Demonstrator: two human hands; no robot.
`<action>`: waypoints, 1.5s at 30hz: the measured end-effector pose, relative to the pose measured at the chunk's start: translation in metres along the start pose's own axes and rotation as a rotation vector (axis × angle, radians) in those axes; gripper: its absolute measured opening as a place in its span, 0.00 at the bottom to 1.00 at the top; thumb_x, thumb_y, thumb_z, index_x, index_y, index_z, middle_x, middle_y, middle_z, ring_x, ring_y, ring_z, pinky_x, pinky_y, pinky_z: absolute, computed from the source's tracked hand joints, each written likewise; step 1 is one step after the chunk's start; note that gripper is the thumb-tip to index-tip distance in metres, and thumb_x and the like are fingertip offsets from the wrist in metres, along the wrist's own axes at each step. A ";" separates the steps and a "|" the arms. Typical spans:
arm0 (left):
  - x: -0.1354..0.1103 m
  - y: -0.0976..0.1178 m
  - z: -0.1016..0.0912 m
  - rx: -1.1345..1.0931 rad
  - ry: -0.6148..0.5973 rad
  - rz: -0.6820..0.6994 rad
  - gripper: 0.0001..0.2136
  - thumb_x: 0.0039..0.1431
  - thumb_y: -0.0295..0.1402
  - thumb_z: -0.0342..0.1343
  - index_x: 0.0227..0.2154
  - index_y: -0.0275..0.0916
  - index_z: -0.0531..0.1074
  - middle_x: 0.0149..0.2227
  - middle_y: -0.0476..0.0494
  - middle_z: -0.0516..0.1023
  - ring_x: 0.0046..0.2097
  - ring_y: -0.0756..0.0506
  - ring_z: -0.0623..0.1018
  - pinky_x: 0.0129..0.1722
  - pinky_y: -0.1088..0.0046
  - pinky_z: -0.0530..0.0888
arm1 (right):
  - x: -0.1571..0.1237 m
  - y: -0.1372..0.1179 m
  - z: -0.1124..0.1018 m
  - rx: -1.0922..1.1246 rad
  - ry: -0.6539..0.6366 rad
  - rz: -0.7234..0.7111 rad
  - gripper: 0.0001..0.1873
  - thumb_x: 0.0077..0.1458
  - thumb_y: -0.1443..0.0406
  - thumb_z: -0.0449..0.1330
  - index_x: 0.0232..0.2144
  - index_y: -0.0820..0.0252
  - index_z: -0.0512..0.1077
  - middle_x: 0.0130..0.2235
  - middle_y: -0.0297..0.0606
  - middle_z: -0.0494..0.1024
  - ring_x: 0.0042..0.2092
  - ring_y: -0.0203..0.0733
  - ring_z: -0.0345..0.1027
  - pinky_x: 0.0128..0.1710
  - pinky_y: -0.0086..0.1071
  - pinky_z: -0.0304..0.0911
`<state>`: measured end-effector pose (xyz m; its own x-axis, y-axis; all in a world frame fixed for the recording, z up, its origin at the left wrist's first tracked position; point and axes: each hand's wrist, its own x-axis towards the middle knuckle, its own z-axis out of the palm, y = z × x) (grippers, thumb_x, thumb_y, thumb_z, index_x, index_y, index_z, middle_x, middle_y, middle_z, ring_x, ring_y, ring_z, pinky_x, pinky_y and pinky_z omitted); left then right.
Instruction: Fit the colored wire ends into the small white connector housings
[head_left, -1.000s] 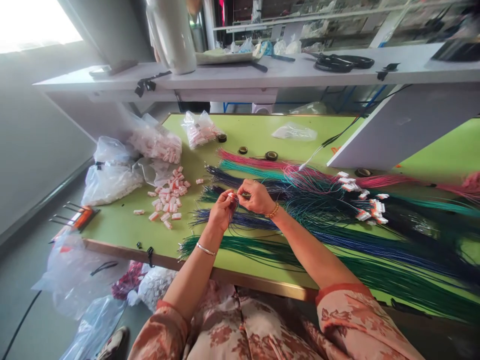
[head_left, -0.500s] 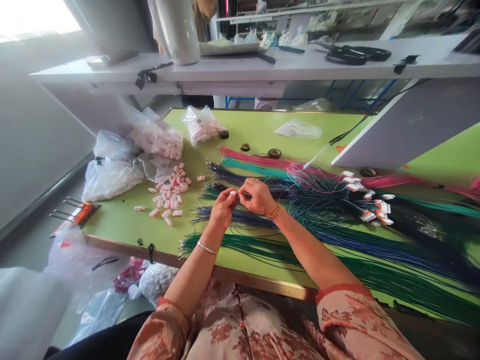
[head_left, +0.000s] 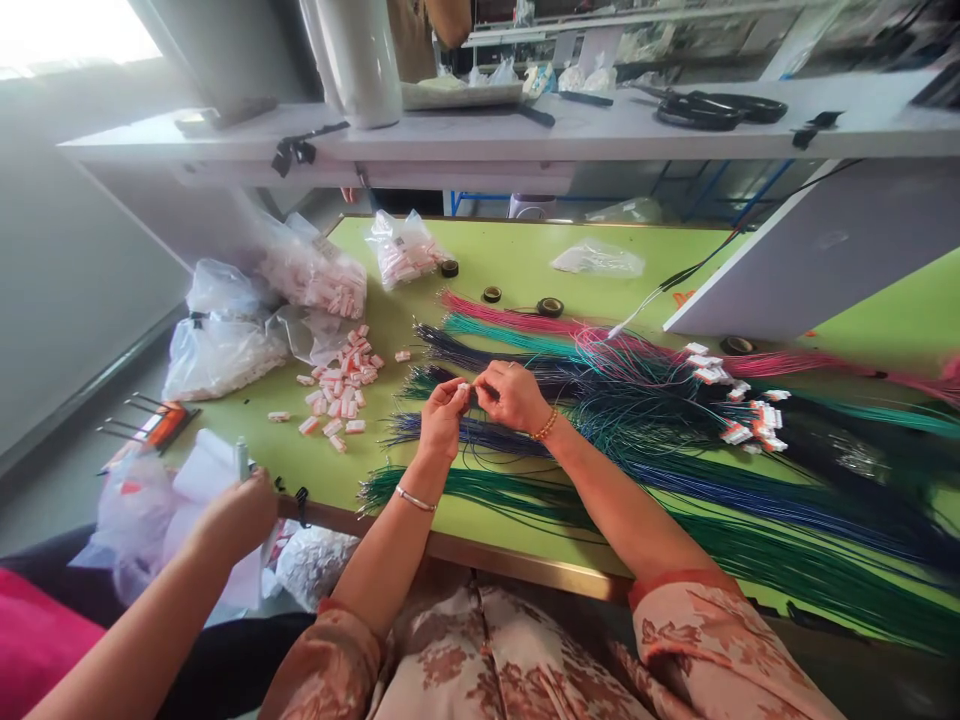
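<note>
My left hand [head_left: 441, 418] pinches a small white connector housing [head_left: 463, 388] over the middle of the green table. Close beside it, my right hand [head_left: 516, 398] is closed, fingertips near the housing's right side; a thin dark wire seems to be in them, mostly hidden. Below both hands lie bundles of green wires [head_left: 525, 490], blue wires [head_left: 675, 485] and pink wires [head_left: 510, 310], with metal-tipped ends to the left. Loose white-and-orange connector housings [head_left: 345, 385] are heaped left of my hands. Wired connectors [head_left: 765, 420] lie on the bundles at right.
At lower left a co-worker's hand [head_left: 244, 515] holds a pen-like object [head_left: 241, 460] and white sheets [head_left: 202, 470]. Bags of housings [head_left: 405, 250] stand at the back left. Tape rolls [head_left: 550, 307] lie behind the wires. A shelf [head_left: 465, 145] spans the rear above the table [head_left: 480, 240].
A co-worker's arm in a pink sleeve has come in from the lower left with sheets in hand. My hands have barely moved, still together at the housing.
</note>
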<state>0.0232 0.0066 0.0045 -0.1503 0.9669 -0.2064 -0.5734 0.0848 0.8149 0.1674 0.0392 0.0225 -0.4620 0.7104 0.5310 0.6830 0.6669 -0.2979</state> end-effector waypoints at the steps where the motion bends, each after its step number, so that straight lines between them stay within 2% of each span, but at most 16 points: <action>1: 0.000 0.000 0.000 0.004 0.002 0.001 0.14 0.40 0.31 0.70 0.32 0.37 0.76 0.29 0.49 0.77 0.30 0.54 0.72 0.34 0.76 0.67 | 0.000 0.000 0.000 -0.007 -0.003 0.008 0.07 0.57 0.67 0.55 0.31 0.60 0.74 0.32 0.40 0.75 0.34 0.40 0.66 0.38 0.33 0.57; 6: 0.002 -0.001 0.000 0.024 0.010 0.027 0.16 0.38 0.33 0.71 0.32 0.36 0.76 0.29 0.49 0.76 0.29 0.55 0.71 0.33 0.76 0.65 | 0.001 -0.002 0.004 -0.025 -0.006 0.011 0.09 0.58 0.67 0.53 0.28 0.60 0.72 0.30 0.40 0.73 0.34 0.40 0.64 0.37 0.33 0.57; 12: -0.005 -0.003 0.003 0.148 0.031 0.075 0.16 0.37 0.36 0.71 0.30 0.35 0.76 0.28 0.48 0.76 0.30 0.53 0.71 0.33 0.75 0.65 | -0.006 -0.006 0.014 -0.055 -0.029 0.025 0.07 0.54 0.69 0.53 0.26 0.61 0.70 0.30 0.42 0.73 0.34 0.42 0.63 0.36 0.34 0.57; 16: -0.005 -0.001 0.002 0.114 0.032 0.058 0.16 0.38 0.36 0.70 0.31 0.36 0.76 0.27 0.49 0.76 0.29 0.54 0.71 0.32 0.76 0.65 | 0.002 0.001 0.002 0.120 -0.068 0.042 0.07 0.54 0.67 0.55 0.27 0.61 0.71 0.29 0.38 0.73 0.31 0.38 0.64 0.33 0.31 0.57; 19: -0.001 0.004 -0.002 0.052 0.044 0.010 0.16 0.38 0.35 0.70 0.32 0.37 0.75 0.29 0.49 0.77 0.29 0.55 0.71 0.31 0.77 0.64 | 0.032 0.027 -0.015 0.278 -0.047 0.117 0.10 0.58 0.63 0.53 0.31 0.60 0.73 0.32 0.37 0.76 0.33 0.37 0.66 0.35 0.29 0.60; 22: 0.004 0.008 -0.007 -0.004 0.060 -0.064 0.17 0.38 0.32 0.71 0.33 0.37 0.74 0.31 0.49 0.78 0.29 0.55 0.72 0.31 0.77 0.65 | 0.075 0.068 -0.022 0.185 -0.030 0.382 0.11 0.59 0.62 0.53 0.34 0.61 0.75 0.32 0.38 0.78 0.33 0.37 0.68 0.35 0.29 0.61; 23: 0.005 0.008 -0.008 -0.020 0.064 -0.083 0.17 0.38 0.31 0.71 0.33 0.36 0.74 0.31 0.48 0.78 0.29 0.55 0.73 0.31 0.77 0.66 | 0.088 0.082 -0.020 0.100 -0.063 0.470 0.11 0.58 0.63 0.54 0.33 0.61 0.75 0.32 0.38 0.79 0.33 0.38 0.69 0.35 0.29 0.61; 25: 0.006 0.008 -0.010 -0.038 0.063 -0.103 0.17 0.37 0.31 0.71 0.33 0.36 0.74 0.31 0.47 0.78 0.30 0.54 0.73 0.32 0.77 0.66 | 0.108 0.105 -0.012 -0.043 -0.173 0.552 0.09 0.56 0.65 0.56 0.34 0.59 0.77 0.35 0.38 0.80 0.36 0.38 0.70 0.37 0.29 0.61; 27: 0.006 0.007 -0.010 -0.038 0.054 -0.109 0.17 0.37 0.31 0.71 0.32 0.35 0.75 0.31 0.46 0.78 0.30 0.54 0.73 0.33 0.77 0.67 | 0.119 0.120 0.001 -0.137 -0.277 0.612 0.10 0.54 0.66 0.57 0.36 0.57 0.78 0.40 0.38 0.81 0.39 0.38 0.70 0.39 0.28 0.61; 29: 0.005 0.005 -0.010 -0.036 0.052 -0.110 0.17 0.37 0.31 0.71 0.32 0.35 0.75 0.31 0.46 0.78 0.30 0.54 0.73 0.33 0.76 0.67 | 0.123 0.129 0.014 -0.180 -0.327 0.652 0.11 0.53 0.66 0.58 0.38 0.56 0.78 0.43 0.38 0.80 0.40 0.38 0.70 0.39 0.28 0.61; 32: 0.004 0.004 -0.009 -0.035 0.057 -0.107 0.17 0.37 0.32 0.71 0.32 0.35 0.75 0.31 0.46 0.78 0.29 0.54 0.72 0.33 0.76 0.67 | 0.120 0.137 0.028 -0.206 -0.344 0.667 0.11 0.53 0.66 0.58 0.38 0.57 0.78 0.43 0.40 0.80 0.40 0.39 0.70 0.38 0.28 0.61; 36: 0.004 0.004 -0.007 -0.030 0.053 -0.110 0.16 0.38 0.32 0.71 0.32 0.35 0.75 0.31 0.46 0.78 0.30 0.55 0.72 0.34 0.76 0.67 | 0.114 0.143 0.034 -0.226 -0.355 0.635 0.12 0.55 0.66 0.55 0.38 0.59 0.78 0.41 0.42 0.80 0.39 0.38 0.69 0.37 0.28 0.59; 41: 0.003 0.003 -0.006 -0.033 0.028 -0.102 0.16 0.39 0.32 0.70 0.33 0.35 0.75 0.32 0.45 0.78 0.29 0.55 0.71 0.34 0.75 0.66 | 0.111 0.144 0.025 -0.243 -0.353 0.540 0.13 0.58 0.66 0.53 0.38 0.61 0.76 0.43 0.45 0.79 0.39 0.40 0.68 0.37 0.29 0.57; 45: 0.002 0.003 -0.005 -0.032 0.037 -0.099 0.16 0.39 0.32 0.70 0.33 0.35 0.75 0.32 0.46 0.78 0.29 0.54 0.71 0.34 0.75 0.66 | 0.114 0.139 0.015 -0.190 -0.357 0.515 0.12 0.58 0.65 0.53 0.39 0.61 0.75 0.38 0.44 0.80 0.35 0.40 0.68 0.36 0.30 0.57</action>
<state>0.0171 0.0073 0.0040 -0.1214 0.9444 -0.3054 -0.6120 0.1710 0.7721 0.2009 0.2162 0.0294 -0.1857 0.9812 0.0518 0.9402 0.1928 -0.2808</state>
